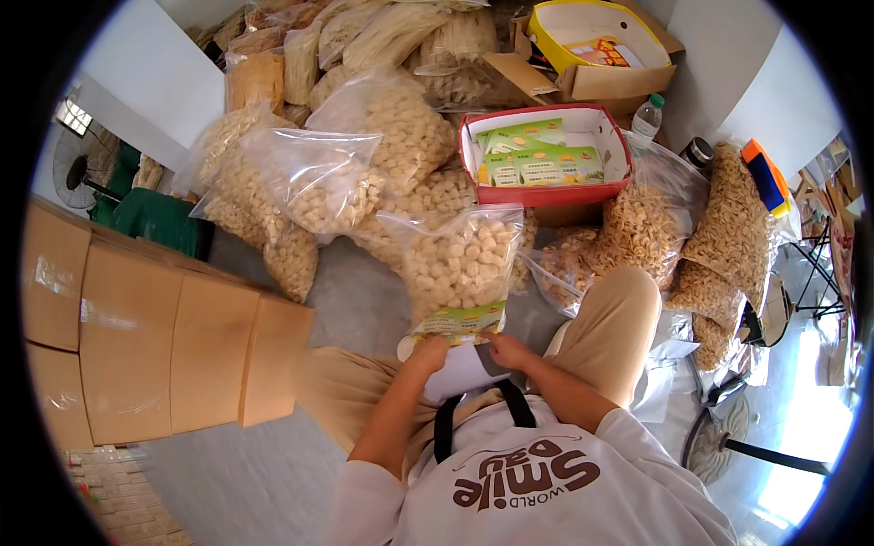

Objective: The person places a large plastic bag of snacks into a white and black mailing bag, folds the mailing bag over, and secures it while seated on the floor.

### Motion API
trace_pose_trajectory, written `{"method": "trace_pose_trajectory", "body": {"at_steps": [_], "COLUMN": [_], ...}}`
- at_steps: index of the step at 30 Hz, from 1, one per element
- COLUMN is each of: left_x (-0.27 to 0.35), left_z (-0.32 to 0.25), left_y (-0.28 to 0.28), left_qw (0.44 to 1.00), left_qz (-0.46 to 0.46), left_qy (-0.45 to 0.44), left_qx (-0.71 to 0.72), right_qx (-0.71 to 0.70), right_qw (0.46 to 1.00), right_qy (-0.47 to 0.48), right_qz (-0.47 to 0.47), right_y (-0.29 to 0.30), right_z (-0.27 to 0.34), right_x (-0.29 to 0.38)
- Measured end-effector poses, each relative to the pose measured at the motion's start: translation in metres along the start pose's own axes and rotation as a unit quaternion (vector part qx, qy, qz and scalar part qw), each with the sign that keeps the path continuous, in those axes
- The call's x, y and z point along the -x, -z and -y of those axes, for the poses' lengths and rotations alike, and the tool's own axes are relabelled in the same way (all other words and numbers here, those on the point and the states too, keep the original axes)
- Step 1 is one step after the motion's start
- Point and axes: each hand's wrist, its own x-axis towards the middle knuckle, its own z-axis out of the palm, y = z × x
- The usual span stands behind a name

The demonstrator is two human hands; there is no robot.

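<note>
A clear zip bag [464,263] of pale round pieces stands in front of me, its zip edge at the far side. Across its near end lies a green printed label [468,321]. My left hand [431,353] is at the label's left near corner, fingers curled against it. At the right near corner my right hand [506,351] touches the label with its fingertips. Whether either hand grips the label or presses on it cannot be made out. A white sheet [463,374] lies in my lap below the hands. More green labels [543,164] lie in a red-rimmed box [553,196] beyond the bag.
Similar filled bags [334,198] are heaped at the far left, and bags of brown curled pieces [638,235] at the right. Cardboard boxes [212,348] are stacked on the left. A yellow-rimmed box [601,34], a plastic bottle [647,117] and an orange-and-blue object [766,179] are farther off.
</note>
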Motion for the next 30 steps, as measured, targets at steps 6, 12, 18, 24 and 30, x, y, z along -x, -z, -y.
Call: {"method": "trace_pose_trajectory", "body": {"at_steps": [6,12,18,24,30], "left_x": [0.0,0.002,0.009,-0.004,0.005], "left_z": [0.028,0.017,-0.009,0.005,0.005], "left_y": [-0.01,0.01,0.032,0.028,0.036], "left_qw": [0.989,0.985,0.984,0.963,0.937], "left_qz": [-0.085,-0.056,-0.163,-0.264,-0.34], "left_qy": [0.08,0.159,0.068,0.013,0.062], "left_qx": [-0.089,-0.045,-0.027,-0.053,-0.052], "right_qx": [-0.021,-0.005,-0.087,-0.129,-0.117], "right_qw": [0.99,0.99,0.954,0.928,0.917], "right_qy": [0.098,0.07,0.076,0.068,0.091], "right_qz": [-0.104,-0.123,-0.276,-0.343,-0.37], "right_y": [-0.011,-0.022,0.011,0.025,0.022], "right_z": [-0.016,-0.023,0.011,0.015,0.017], "right_x": [-0.011,-0.012,-0.009,-0.008,-0.009]}}
